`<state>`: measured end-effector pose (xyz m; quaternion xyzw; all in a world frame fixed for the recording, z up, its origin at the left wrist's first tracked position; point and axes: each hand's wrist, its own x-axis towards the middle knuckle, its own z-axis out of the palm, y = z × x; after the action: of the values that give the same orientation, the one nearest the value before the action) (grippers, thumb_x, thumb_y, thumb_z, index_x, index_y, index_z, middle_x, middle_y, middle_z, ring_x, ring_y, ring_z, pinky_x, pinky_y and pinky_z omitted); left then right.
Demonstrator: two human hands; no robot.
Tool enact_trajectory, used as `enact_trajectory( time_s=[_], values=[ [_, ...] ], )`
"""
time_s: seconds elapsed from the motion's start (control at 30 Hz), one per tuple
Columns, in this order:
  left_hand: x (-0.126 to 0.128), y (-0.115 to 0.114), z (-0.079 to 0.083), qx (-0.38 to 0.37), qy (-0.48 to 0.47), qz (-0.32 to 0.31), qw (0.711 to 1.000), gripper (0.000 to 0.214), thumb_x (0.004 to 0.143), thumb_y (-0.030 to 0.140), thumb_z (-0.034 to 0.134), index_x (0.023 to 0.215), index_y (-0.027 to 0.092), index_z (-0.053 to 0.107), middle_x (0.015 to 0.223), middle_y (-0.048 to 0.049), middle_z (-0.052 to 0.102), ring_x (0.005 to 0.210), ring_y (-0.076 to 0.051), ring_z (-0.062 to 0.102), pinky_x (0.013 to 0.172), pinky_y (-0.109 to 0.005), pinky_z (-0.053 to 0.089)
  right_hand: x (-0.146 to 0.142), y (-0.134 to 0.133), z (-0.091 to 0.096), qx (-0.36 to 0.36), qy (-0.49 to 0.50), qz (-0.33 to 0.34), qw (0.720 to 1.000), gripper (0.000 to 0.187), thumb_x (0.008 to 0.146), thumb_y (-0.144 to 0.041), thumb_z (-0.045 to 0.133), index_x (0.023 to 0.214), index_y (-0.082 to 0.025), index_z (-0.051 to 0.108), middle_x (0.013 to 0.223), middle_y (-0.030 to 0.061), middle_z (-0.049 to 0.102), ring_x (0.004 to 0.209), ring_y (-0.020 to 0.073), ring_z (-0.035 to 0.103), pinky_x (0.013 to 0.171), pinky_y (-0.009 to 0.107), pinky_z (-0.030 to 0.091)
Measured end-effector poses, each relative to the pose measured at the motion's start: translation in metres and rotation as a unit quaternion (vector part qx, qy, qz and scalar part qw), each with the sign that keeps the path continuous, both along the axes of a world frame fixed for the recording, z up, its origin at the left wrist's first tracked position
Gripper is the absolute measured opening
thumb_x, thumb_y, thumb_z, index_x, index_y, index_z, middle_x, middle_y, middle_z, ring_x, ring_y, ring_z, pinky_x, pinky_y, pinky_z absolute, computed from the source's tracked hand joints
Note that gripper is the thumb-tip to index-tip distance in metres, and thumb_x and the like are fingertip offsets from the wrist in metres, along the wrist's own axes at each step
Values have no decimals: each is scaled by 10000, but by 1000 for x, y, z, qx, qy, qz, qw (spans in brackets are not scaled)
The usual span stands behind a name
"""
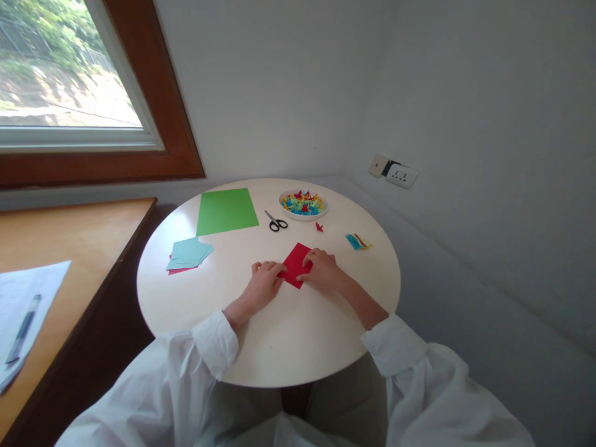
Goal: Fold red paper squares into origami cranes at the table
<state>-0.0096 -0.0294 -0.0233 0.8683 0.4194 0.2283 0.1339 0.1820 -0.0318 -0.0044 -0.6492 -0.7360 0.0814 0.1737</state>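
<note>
A small red sheet of paper (294,266) lies on the white round table, one corner turned towards me. At its left corner, the curled fingers of my left hand (264,282) pinch the edge. My right hand (322,270) grips the right side, thumb low and fingers bent over the paper; part of the sheet is hidden under it. Just beyond the sheet is a tiny folded red paper piece (319,227), touched by neither hand. Black-handled scissors (276,223) rest with slightly parted handles, their tips pointing away to the left.
At the back, a white dish (303,217) holds many small colourful folded papers. A large green sheet (227,211) lies at the back left, with light blue and red paper squares (189,254) nearer. Colourful paper pieces (358,241) lie right. A wooden desk (93,230) adjoins the left.
</note>
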Motion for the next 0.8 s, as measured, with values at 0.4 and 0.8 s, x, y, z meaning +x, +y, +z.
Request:
enact_trajectory(
  time_s=[0.4, 0.8],
  values=[
    [-5, -2, 4, 0, -70, -28, 997, 192, 781, 133, 506, 910, 203, 630, 934, -51, 604, 913, -192, 545, 852, -373, 395, -22, -32, 32, -47, 148, 86, 984, 123, 698, -201, 607, 618, -189, 515, 645, -16, 600, 610, 126, 544, 569, 243, 403],
    [-15, -6, 13, -15, -155, -144, 977, 183, 817, 78, 453, 809, 161, 616, 908, -65, 645, 794, -141, 612, 721, -265, 499, 3, -29, 18, -3, 311, 133, 941, 222, 811, -330, 526, 961, -195, 619, 1015, 65, 650, 957, 181, 595, 859, 337, 457]
  ],
)
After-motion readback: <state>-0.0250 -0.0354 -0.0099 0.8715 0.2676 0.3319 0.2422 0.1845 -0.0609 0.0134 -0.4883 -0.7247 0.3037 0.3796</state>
